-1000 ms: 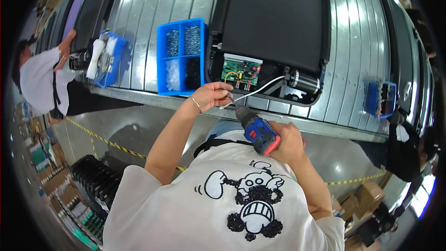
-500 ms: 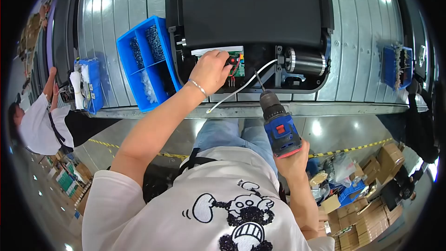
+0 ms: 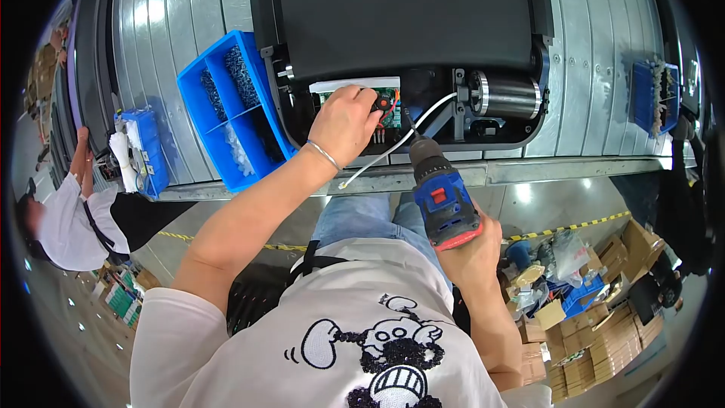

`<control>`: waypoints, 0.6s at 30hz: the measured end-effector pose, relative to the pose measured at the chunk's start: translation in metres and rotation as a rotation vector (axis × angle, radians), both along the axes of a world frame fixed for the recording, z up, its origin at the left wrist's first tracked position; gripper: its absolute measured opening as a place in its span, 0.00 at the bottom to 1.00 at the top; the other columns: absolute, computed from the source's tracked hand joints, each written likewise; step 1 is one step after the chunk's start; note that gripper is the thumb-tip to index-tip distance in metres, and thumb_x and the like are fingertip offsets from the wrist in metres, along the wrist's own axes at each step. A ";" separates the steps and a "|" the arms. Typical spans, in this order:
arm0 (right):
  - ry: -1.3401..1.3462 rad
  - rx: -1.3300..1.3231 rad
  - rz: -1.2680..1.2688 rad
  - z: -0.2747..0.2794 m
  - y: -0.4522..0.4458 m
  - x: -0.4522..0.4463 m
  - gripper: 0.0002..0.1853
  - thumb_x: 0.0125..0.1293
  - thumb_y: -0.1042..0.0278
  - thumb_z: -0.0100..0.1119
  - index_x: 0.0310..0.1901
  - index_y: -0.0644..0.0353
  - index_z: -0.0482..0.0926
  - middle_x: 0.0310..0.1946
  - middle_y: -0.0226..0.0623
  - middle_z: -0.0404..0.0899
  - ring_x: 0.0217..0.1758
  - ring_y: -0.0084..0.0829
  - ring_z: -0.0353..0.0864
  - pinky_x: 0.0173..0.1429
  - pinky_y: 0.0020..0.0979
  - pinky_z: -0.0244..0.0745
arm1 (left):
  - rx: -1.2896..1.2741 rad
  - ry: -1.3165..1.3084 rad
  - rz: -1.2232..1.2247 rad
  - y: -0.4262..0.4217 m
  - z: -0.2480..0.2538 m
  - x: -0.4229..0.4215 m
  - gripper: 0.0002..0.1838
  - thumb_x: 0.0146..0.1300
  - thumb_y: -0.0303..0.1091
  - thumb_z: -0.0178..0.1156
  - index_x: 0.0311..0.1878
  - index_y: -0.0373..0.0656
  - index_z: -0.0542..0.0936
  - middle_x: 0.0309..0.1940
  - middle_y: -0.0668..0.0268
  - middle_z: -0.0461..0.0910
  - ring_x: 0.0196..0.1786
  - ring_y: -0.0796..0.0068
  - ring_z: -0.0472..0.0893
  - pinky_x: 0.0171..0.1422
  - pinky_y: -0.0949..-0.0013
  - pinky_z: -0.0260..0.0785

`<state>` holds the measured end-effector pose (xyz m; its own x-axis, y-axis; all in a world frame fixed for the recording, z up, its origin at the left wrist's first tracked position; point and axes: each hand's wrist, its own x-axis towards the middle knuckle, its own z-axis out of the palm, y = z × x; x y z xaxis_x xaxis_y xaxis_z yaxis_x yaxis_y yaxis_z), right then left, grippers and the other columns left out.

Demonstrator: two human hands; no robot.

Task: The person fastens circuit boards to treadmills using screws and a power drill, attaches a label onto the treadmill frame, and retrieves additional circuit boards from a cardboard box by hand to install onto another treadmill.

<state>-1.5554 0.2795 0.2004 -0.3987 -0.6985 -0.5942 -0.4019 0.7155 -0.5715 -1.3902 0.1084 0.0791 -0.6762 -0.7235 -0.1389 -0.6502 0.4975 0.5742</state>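
My left hand (image 3: 343,125) is closed over the green circuit board (image 3: 391,117), pinching a small black part with a red centre (image 3: 384,104). My fingers hide much of the board. A blue and black cordless drill (image 3: 444,200) is gripped in my right hand (image 3: 474,253), its bit pointing up into the machine's open compartment. The bit tip is close to the board's right side and the white cable (image 3: 400,143). That cable runs from the motor side and its loose end hangs over the front edge. To the right lies a black cylindrical motor (image 3: 507,96).
The machine with a wide black belt (image 3: 408,15) rests on a metal slatted bench (image 3: 596,106). Left of it is a blue divided bin (image 3: 249,109) with screws and white pieces. Other blue bins (image 3: 147,151) stand farther out. A person (image 3: 72,219) works at far left; cartons (image 3: 596,347) are behind.
The drill has shifted left and its bit is now nearer the circuit board. My left hand stays on the black part. The whole view has moved slightly.
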 end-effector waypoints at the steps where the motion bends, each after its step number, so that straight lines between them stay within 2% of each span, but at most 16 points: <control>1: 0.014 0.010 0.024 0.002 -0.003 0.000 0.17 0.46 0.67 0.71 0.39 0.64 0.81 0.24 0.49 0.82 0.30 0.54 0.81 0.39 0.43 0.76 | 0.003 0.007 0.021 0.001 0.000 0.000 0.12 0.55 0.29 0.66 0.43 0.36 0.79 0.37 0.54 0.80 0.42 0.50 0.80 0.46 0.56 0.74; 5: 0.021 0.028 0.063 0.009 -0.013 -0.001 0.20 0.47 0.67 0.71 0.43 0.64 0.82 0.25 0.49 0.82 0.31 0.53 0.83 0.40 0.42 0.77 | 0.022 -0.001 0.083 0.002 0.002 -0.003 0.13 0.55 0.29 0.66 0.43 0.36 0.80 0.36 0.54 0.80 0.41 0.50 0.80 0.46 0.56 0.74; 8: 0.152 0.015 0.125 0.016 -0.019 0.001 0.20 0.47 0.67 0.71 0.43 0.63 0.82 0.24 0.48 0.82 0.31 0.54 0.82 0.40 0.42 0.76 | 0.029 -0.001 0.107 0.001 0.000 -0.005 0.13 0.54 0.29 0.66 0.42 0.36 0.80 0.35 0.54 0.80 0.40 0.50 0.80 0.45 0.56 0.74; 11: 0.068 0.041 0.094 0.015 -0.024 0.000 0.20 0.47 0.66 0.71 0.43 0.63 0.82 0.24 0.49 0.82 0.31 0.54 0.82 0.40 0.43 0.76 | 0.048 -0.015 0.104 -0.001 0.003 -0.007 0.13 0.53 0.29 0.66 0.42 0.37 0.80 0.34 0.54 0.80 0.39 0.50 0.80 0.44 0.56 0.74; 17: 0.042 0.112 0.118 0.018 -0.038 -0.002 0.17 0.48 0.66 0.70 0.40 0.62 0.81 0.24 0.51 0.81 0.31 0.56 0.81 0.39 0.45 0.76 | 0.098 -0.032 0.086 -0.005 0.005 -0.006 0.13 0.53 0.29 0.66 0.42 0.38 0.80 0.34 0.54 0.80 0.39 0.50 0.80 0.44 0.56 0.74; 18: 0.052 0.117 0.131 0.017 -0.040 -0.002 0.16 0.48 0.64 0.70 0.38 0.61 0.80 0.24 0.48 0.81 0.30 0.53 0.81 0.39 0.43 0.73 | 0.110 -0.039 0.084 -0.006 0.006 -0.007 0.13 0.53 0.29 0.66 0.42 0.38 0.80 0.34 0.54 0.80 0.39 0.50 0.80 0.44 0.56 0.74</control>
<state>-1.5571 0.2398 0.2177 -0.3412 -0.6741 -0.6552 -0.5228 0.7153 -0.4637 -1.3971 0.1025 0.0852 -0.6065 -0.7560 -0.2461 -0.7100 0.3757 0.5956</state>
